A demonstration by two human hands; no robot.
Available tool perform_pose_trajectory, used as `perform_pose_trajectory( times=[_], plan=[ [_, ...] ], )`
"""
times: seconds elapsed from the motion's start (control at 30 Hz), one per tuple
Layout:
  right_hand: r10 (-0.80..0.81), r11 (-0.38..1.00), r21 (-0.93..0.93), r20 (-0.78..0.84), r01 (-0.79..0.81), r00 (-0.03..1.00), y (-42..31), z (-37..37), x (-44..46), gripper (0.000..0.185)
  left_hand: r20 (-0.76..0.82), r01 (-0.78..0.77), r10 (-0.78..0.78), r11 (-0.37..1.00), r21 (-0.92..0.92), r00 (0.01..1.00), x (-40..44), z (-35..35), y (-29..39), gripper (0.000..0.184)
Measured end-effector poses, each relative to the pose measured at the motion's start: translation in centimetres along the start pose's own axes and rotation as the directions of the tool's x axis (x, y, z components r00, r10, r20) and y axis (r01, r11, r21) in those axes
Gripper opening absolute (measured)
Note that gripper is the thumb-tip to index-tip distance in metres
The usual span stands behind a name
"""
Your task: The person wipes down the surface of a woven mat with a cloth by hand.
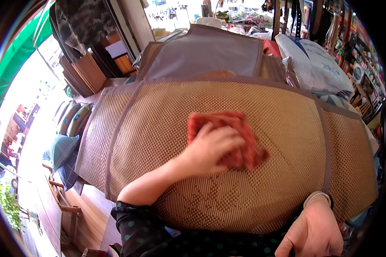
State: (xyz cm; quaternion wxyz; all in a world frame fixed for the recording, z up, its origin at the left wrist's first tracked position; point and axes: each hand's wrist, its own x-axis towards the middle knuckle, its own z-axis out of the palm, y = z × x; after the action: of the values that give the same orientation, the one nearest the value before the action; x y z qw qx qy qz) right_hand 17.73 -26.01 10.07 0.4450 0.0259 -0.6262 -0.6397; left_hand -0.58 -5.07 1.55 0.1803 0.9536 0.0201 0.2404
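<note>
My left hand (214, 150) presses on a folded red cloth (244, 120) near the middle of a woven tan mat (171, 111). Its fingers bend over the cloth and are blurred by motion. The mat has a brown fabric border and side panels, and a dark pattern shows in the weave near me. At the lower right, by the mat's near edge, my right hand (314, 233) is turned with its palm showing. A band circles that wrist. No object shows in this hand, its thumb is apart, and the frame's bottom edge cuts off its fingertips.
Behind the mat lies a grey-brown panel (206, 53). A plastic-wrapped package (315, 64) sits at the back right. Cushions (62, 150) are stacked at the left, above a wooden bench (51, 214). Crowded shelves (364, 73) stand along the right.
</note>
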Motion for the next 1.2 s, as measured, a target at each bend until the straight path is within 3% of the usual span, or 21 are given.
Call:
perform_pose_trajectory(
  times=[0.13, 0.23, 0.3, 0.37, 0.43, 0.53, 0.6, 0.63, 0.73, 0.77, 0.93, 1.03, 1.07, 1.1, 1.2],
  plan=[
    [0.075, 0.979, 0.184, 0.067, -0.086, 0.995, 0.2, 0.2, 0.0, 0.069, 0.205, -0.106, 0.099, 0.994, 0.023, 0.974, -0.9, 1.1, 3.2, 0.086],
    [-0.035, 0.999, 0.004, -0.003, 0.035, 0.999, 0.1, -0.2, 0.0, 0.065, 0.106, -0.069, 0.069, 0.998, -0.010, 0.992, 0.1, -0.7, 0.8, 0.075],
    [-0.118, 0.986, -0.124, -0.041, 0.112, 0.992, 0.1, -0.4, 0.0, 0.062, 0.021, 0.061, -0.062, 0.998, 0.024, 0.998, -0.2, -2.0, -2.7, 0.069],
    [-0.128, 0.986, -0.110, -0.045, 0.122, 0.991, 0.2, -0.4, 0.1, 0.062, -0.103, 0.317, -0.306, 0.942, 0.115, 0.947, -1.3, -3.7, -5.2, 0.068],
    [-0.126, 0.989, -0.086, -0.050, 0.122, 0.991, 0.2, -0.4, -0.1, 0.062, -0.258, 0.417, -0.363, 0.887, 0.198, 0.895, -3.0, -4.6, -8.7, 0.068],
    [-0.119, 0.990, -0.084, -0.047, 0.114, 0.992, 0.1, -0.4, 0.1, 0.062, -0.277, 0.510, -0.451, 0.837, 0.200, 0.849, -3.5, -4.8, -9.1, 0.067],
    [-0.117, 0.990, -0.087, -0.042, 0.113, 0.992, 0.0, -0.3, 0.0, 0.062, -0.257, 0.397, -0.348, 0.901, 0.174, 0.902, -2.8, -3.5, -7.3, 0.057],
    [-0.114, 0.990, -0.088, -0.042, 0.110, 0.993, 0.0, -0.3, -0.1, 0.062, -0.159, 0.359, -0.338, 0.925, 0.129, 0.928, -1.7, -3.4, -4.8, 0.055],
    [-0.105, 0.991, -0.081, -0.028, 0.102, 0.994, -0.1, -0.2, -0.1, 0.062, -0.042, 0.004, -0.004, 1.000, -0.014, 0.999, 0.1, -0.7, -0.2, 0.058],
    [-0.101, 0.992, -0.075, -0.027, 0.098, 0.995, -0.1, -0.1, -0.2, 0.061, 0.091, -0.083, 0.086, 0.996, -0.037, 0.992, 0.2, 0.0, 1.0, 0.064],
    [-0.098, 0.993, -0.067, -0.002, 0.097, 0.995, -0.1, -0.3, 0.1, 0.061, 0.248, -0.126, 0.139, 0.990, -0.068, 0.959, -0.2, 0.3, 3.1, 0.076],
    [-0.097, 0.993, -0.064, -0.005, 0.096, 0.995, -0.1, -0.4, 0.1, 0.060, 0.133, -0.009, 0.012, 1.000, -0.023, 0.991, 0.3, -1.4, -0.1, 0.074],
    [-0.095, 0.993, -0.068, -0.010, 0.094, 0.995, 0.1, -0.4, 0.2, 0.060, 0.025, 0.137, -0.138, 0.990, 0.041, 0.990, -0.1, -2.1, -2.3, 0.072],
    [-0.089, 0.994, -0.072, -0.013, 0.088, 0.996, 0.1, -0.3, 0.2, 0.059, -0.090, 0.285, -0.278, 0.955, 0.086, 0.956, -0.9, -2.6, -4.7, 0.070],
    [-0.092, 0.991, -0.104, -0.023, 0.089, 0.996, 0.0, -0.5, 0.3, 0.058, -0.265, 0.423, -0.372, 0.890, 0.173, 0.890, -1.9, -3.0, -6.4, 0.066]
  ],
)
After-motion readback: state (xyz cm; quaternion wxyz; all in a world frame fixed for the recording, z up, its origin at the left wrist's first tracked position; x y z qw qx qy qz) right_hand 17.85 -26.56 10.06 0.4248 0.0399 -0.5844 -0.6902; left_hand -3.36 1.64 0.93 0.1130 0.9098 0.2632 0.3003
